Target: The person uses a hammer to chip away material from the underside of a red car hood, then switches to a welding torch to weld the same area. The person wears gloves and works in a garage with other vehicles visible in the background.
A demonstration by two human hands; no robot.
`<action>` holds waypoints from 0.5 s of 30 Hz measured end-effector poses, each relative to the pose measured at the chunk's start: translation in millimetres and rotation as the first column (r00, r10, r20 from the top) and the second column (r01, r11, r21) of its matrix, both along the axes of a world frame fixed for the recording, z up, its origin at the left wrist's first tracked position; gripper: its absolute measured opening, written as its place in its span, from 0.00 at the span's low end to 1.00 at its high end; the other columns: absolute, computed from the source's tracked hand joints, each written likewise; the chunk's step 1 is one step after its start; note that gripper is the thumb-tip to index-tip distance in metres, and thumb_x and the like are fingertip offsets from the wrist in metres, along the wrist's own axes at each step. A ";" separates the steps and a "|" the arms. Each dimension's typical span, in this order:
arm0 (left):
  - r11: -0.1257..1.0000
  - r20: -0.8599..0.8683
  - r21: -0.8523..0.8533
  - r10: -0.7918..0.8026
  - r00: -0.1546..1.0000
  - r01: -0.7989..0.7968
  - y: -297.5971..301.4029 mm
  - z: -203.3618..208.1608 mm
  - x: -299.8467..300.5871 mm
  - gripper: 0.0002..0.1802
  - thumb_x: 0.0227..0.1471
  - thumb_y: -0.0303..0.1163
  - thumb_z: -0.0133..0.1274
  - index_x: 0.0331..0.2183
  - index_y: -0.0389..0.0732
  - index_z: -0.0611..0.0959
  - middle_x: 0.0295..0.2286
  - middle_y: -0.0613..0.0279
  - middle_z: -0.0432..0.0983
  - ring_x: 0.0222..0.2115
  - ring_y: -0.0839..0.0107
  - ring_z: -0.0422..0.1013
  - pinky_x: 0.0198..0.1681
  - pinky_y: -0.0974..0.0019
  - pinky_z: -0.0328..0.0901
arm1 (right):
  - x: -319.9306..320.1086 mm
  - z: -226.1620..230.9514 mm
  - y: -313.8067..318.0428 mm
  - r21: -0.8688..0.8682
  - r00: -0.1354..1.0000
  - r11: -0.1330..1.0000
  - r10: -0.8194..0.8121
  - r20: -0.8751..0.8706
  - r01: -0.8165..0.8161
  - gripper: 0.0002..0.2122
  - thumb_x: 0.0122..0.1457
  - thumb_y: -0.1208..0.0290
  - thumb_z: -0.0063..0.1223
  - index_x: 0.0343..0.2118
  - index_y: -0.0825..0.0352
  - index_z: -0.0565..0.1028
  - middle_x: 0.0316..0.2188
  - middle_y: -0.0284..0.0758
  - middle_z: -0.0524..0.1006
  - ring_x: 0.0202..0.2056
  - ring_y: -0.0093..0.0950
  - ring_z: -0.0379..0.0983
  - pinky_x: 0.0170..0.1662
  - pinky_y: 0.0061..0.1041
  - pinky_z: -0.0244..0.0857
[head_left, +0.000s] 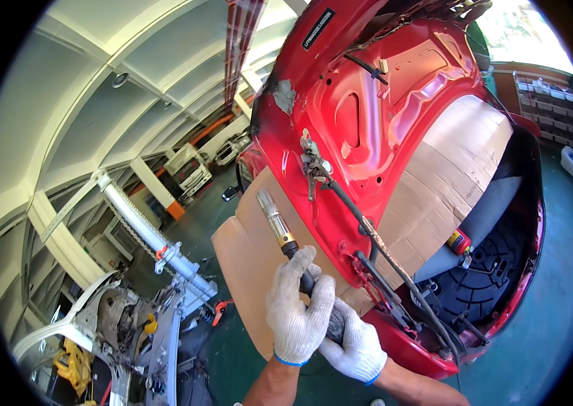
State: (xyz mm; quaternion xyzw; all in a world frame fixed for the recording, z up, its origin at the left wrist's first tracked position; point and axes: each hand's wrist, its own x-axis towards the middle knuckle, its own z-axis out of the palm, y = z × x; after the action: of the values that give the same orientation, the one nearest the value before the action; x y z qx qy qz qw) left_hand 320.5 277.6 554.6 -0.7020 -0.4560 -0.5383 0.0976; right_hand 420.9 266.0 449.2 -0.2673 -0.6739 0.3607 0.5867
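- Plainly, the left hand (298, 308) and right hand (352, 345), both gloved, have fingers clamped around a pneumatic tool (286, 237).
- Its grip is hidden under the gloves.
- Its tip points toward the raised red trunk lid (368, 122), near the latch (313, 162), not touching.

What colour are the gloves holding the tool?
White knit, with blue cuff edges, on the left hand and right hand; seen in the head view.

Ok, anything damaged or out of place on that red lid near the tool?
Yes: the raised red car lid has a chipped grey patch of missing paint at its edge, above the metal latch. Both gloved hands grip the tool.
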 end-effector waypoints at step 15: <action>0.966 0.144 -0.254 0.081 0.986 -0.042 20.2 59.7 40.1 0.43 0.59 0.35 0.59 0.65 0.25 0.58 0.37 0.44 0.78 0.35 0.59 0.78 0.42 0.60 0.73 | 0.7 46.7 40.7 0.019 0.989 1.000 0.022 -0.145 -0.019 0.34 0.55 0.70 0.65 0.63 0.73 0.62 0.44 0.51 0.81 0.45 0.42 0.82 0.49 0.34 0.74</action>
State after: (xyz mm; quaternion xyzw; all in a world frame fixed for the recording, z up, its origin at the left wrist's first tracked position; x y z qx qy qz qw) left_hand 360.7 297.8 614.3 -0.6507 -0.5479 -0.5257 -0.0103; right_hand 421.7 306.8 495.9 -0.2281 -0.6352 0.3793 0.6329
